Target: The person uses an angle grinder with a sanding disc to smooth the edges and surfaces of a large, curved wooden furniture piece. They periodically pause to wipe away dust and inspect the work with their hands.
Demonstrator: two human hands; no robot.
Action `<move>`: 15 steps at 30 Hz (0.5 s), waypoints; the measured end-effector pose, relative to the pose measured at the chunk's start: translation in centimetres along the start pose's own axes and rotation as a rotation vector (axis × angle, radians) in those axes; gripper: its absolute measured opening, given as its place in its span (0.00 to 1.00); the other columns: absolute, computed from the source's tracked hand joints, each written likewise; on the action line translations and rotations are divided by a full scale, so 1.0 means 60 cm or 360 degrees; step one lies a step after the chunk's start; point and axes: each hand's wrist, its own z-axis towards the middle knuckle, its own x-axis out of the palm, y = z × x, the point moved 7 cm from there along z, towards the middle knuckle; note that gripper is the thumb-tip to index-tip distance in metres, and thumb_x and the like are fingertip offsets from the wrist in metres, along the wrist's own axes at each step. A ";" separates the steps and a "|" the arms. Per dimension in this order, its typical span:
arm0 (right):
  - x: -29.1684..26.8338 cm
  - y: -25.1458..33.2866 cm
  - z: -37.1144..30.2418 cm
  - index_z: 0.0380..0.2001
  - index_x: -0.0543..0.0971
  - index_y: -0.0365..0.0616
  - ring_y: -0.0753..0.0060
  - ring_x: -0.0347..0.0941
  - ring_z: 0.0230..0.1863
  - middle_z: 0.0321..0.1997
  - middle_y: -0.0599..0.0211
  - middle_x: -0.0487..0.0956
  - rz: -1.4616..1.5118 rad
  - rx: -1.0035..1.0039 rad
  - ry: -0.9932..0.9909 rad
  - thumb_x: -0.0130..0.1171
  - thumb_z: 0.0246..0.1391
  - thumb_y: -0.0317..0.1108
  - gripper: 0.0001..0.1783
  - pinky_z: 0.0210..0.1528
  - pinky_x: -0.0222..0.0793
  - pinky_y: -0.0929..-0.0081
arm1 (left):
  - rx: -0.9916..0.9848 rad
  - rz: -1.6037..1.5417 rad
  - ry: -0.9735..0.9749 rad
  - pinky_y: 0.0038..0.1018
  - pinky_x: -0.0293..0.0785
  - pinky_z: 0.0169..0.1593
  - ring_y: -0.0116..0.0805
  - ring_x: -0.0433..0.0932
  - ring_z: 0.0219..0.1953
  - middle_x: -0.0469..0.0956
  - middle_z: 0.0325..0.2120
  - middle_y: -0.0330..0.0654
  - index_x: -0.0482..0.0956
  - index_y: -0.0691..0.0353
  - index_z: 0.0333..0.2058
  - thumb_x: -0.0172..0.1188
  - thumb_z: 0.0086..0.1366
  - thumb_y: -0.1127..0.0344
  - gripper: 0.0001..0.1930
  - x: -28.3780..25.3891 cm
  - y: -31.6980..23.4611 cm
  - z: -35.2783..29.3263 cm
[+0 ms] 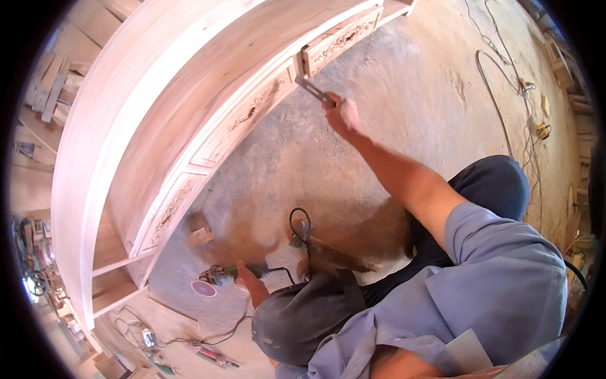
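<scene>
A long pale wooden cabinet [180,158] with carved drawer fronts curves across the left and top of the view. One carved drawer [341,43] juts out slightly at the far end. My right hand [341,112], arm stretched forward, is closed on a slim, flat greyish tool [312,90]; its exact kind is unclear. The far tip of this tool meets the cabinet edge beside the jutting drawer. Low beside my left knee, my left hand [247,276] appears wrapped round the body of an angle grinder [218,273], partly hidden by the knee. The grinder's round disc [204,288] faces up near the floor.
A wood block [201,236] lies between the cabinet and me. A black cord [302,221] loops near my knees. Another power tool [213,355] lies with cords at the lower left. More cables [502,107] run along the floor at right. Wood scraps [53,85] are piled behind the cabinet.
</scene>
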 end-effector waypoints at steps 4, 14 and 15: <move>-0.046 0.034 0.047 0.45 0.84 0.54 0.42 0.78 0.38 0.34 0.46 0.81 -0.0111 -0.0115 0.0059 0.54 0.55 0.33 0.15 0.41 0.73 0.54 | -0.0114 -0.0290 0.0175 0.40 0.78 0.37 0.41 0.81 0.34 0.81 0.35 0.48 0.80 0.72 0.38 0.67 0.54 0.58 0.21 0.010 0.001 -0.014; -0.026 0.040 0.109 0.45 0.82 0.48 0.43 0.78 0.44 0.40 0.48 0.82 -0.0181 -0.0215 0.0326 0.52 0.55 0.30 0.16 0.47 0.73 0.53 | 0.0299 0.0500 0.0464 0.39 0.74 0.38 0.40 0.75 0.35 0.77 0.36 0.41 0.78 0.56 0.45 0.61 0.61 0.57 0.15 -0.027 -0.111 -0.079; -0.026 0.042 0.112 0.45 0.83 0.49 0.43 0.78 0.42 0.38 0.48 0.82 -0.0206 -0.0223 0.0312 0.52 0.52 0.29 0.17 0.45 0.73 0.53 | 0.0264 0.0473 0.0501 0.39 0.74 0.37 0.40 0.76 0.35 0.77 0.35 0.41 0.78 0.57 0.45 0.61 0.62 0.57 0.16 -0.029 -0.133 -0.082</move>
